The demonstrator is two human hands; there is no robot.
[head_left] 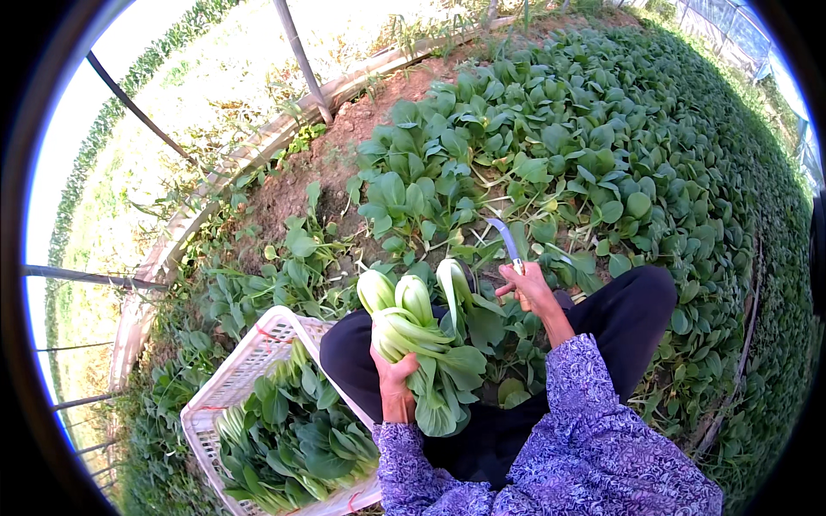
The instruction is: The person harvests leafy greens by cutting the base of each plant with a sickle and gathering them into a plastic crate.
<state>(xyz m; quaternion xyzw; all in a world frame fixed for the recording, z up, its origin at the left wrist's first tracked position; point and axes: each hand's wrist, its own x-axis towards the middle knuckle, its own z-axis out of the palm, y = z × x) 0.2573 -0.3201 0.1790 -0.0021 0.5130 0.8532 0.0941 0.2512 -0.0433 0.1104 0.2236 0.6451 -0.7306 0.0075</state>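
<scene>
Where the leafy bed (pixel 602 146) gives way to bare reddish soil (pixel 353 129), I find the plot's edge: a pale border strip (pixel 176 228) curving along the left, with a slanting post (pixel 303 60) rising beside it. Near the body, a left knee (pixel 347 348) and a right knee (pixel 645 301) bound the working room. Between the bunch and the right knee, the right hand (pixel 529 288) has its fingers closed round the handle of a curved knife (pixel 509 241), its blade pointing toward the bed, apart from the bunch. The left hand (pixel 396 376) grips the bunch (pixel 430 346) of greens above the lap, pale bases toward the bed, leaves toward the body; leaves hide some fingers, so I cannot tell how far they wrap. Container, lower left: a white slatted crate (pixel 238 367), just beside the left knee, holding many leafy greens (pixel 301 430), pale stems showing along its left wall.
</scene>
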